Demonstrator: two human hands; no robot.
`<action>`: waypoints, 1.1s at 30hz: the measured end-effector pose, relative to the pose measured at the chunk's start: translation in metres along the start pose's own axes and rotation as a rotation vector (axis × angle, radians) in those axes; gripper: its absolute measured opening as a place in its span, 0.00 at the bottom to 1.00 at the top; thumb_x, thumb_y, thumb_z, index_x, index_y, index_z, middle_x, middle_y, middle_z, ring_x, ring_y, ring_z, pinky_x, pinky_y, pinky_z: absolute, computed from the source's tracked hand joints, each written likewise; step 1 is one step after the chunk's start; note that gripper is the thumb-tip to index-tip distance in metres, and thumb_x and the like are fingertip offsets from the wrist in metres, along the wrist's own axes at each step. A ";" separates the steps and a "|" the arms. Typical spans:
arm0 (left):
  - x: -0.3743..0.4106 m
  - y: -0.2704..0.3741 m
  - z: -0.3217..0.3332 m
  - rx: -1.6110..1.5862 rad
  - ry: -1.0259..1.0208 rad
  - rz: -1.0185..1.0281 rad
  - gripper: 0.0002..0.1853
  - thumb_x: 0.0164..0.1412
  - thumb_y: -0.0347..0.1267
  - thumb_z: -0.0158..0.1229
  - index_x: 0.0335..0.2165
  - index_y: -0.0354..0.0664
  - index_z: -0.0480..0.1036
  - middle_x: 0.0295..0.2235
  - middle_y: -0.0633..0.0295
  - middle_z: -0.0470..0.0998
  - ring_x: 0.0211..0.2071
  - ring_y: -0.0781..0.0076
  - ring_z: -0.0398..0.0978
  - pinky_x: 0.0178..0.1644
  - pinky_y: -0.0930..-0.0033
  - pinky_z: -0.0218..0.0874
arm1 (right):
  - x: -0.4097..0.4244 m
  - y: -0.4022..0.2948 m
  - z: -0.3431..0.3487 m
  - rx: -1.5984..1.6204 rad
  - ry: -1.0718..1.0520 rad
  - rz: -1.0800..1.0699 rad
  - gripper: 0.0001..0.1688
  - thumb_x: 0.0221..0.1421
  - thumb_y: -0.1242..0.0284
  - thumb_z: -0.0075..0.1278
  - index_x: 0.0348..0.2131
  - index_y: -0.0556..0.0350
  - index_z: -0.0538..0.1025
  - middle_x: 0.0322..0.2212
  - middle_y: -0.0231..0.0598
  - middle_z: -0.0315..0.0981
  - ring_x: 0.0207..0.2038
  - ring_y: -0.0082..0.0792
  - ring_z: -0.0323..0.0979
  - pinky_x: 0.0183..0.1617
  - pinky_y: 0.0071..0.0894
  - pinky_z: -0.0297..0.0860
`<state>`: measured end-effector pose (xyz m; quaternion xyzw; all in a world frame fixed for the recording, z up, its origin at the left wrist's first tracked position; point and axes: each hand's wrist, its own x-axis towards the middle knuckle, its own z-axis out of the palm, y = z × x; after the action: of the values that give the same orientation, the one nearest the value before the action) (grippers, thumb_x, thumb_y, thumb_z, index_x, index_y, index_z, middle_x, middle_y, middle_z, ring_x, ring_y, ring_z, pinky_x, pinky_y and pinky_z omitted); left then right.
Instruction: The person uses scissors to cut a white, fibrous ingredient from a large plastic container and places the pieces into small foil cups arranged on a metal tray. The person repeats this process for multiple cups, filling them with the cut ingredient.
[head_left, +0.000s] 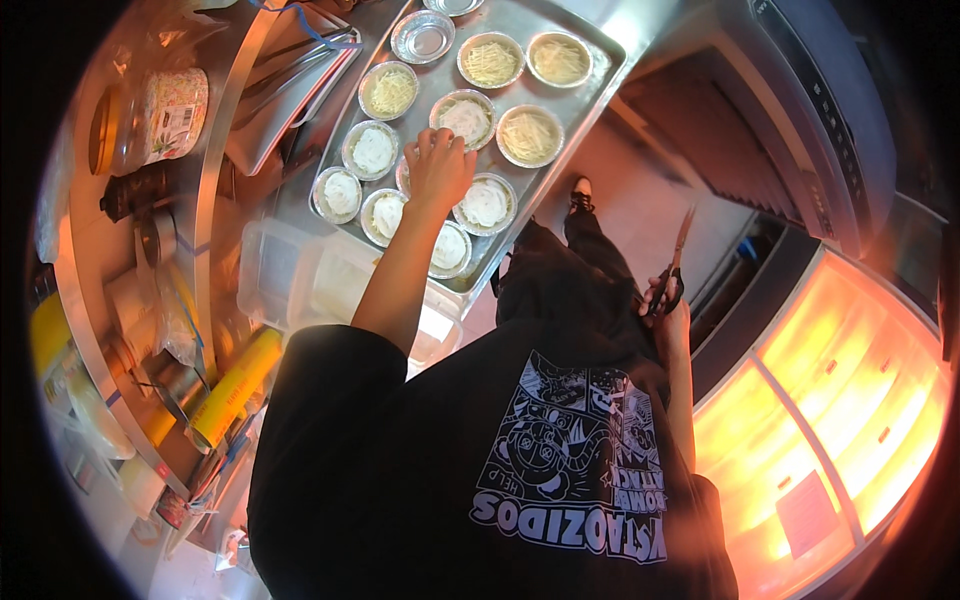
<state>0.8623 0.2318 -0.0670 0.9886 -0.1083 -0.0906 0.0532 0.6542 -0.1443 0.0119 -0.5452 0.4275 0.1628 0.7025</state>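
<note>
A metal baking tray (517, 180) holds several round foil cups. Some have pale shredded filling, like the cup (529, 136) near its right edge; others have a white creamy topping, such as the cup (484, 204) lower down. An empty foil cup (422, 37) lies near the far end. My left hand (440, 171) is over the tray's middle, fingers bent down at the near rim of a white-topped cup (463, 120) and partly covering another cup below; whether they grip anything is hidden. Away from the tray, at my right side, my right hand (660, 298) holds black-handled scissors (682, 244), blades pointing away from me.
Translucent plastic containers (281, 274) sit at the tray's near left. Shelves at left carry a jar of colored sprinkles (176, 112) and a yellow roll (236, 386). On the right are a large dark-fronted appliance (720, 135) and a brightly lit cabinet (825, 375).
</note>
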 end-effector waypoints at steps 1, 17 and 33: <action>0.000 0.001 0.001 -0.013 0.041 -0.002 0.18 0.62 0.43 0.54 0.43 0.43 0.76 0.51 0.62 0.71 0.56 0.56 0.60 0.58 0.43 0.48 | 0.000 -0.001 0.001 -0.013 -0.006 -0.001 0.32 0.65 0.49 0.43 0.43 0.65 0.70 0.25 0.34 0.71 0.23 0.25 0.70 0.23 0.21 0.59; 0.002 -0.084 0.020 -0.497 0.184 -0.332 0.16 0.55 0.33 0.63 0.43 0.40 0.74 0.40 0.57 0.78 0.44 0.58 0.73 0.49 0.59 0.64 | -0.001 0.001 0.004 -0.018 0.014 0.000 0.31 0.66 0.48 0.40 0.44 0.61 0.70 0.24 0.31 0.69 0.23 0.24 0.68 0.23 0.22 0.57; 0.017 -0.074 0.036 -0.612 0.005 -0.339 0.30 0.46 0.40 0.69 0.46 0.46 0.65 0.39 0.68 0.80 0.47 0.64 0.71 0.52 0.54 0.53 | -0.001 0.006 0.003 -0.028 0.010 0.001 0.30 0.65 0.48 0.41 0.43 0.59 0.71 0.25 0.30 0.69 0.23 0.25 0.69 0.23 0.23 0.58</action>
<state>0.8871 0.2970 -0.1141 0.9309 0.0895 -0.1241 0.3317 0.6504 -0.1390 0.0093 -0.5555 0.4288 0.1664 0.6927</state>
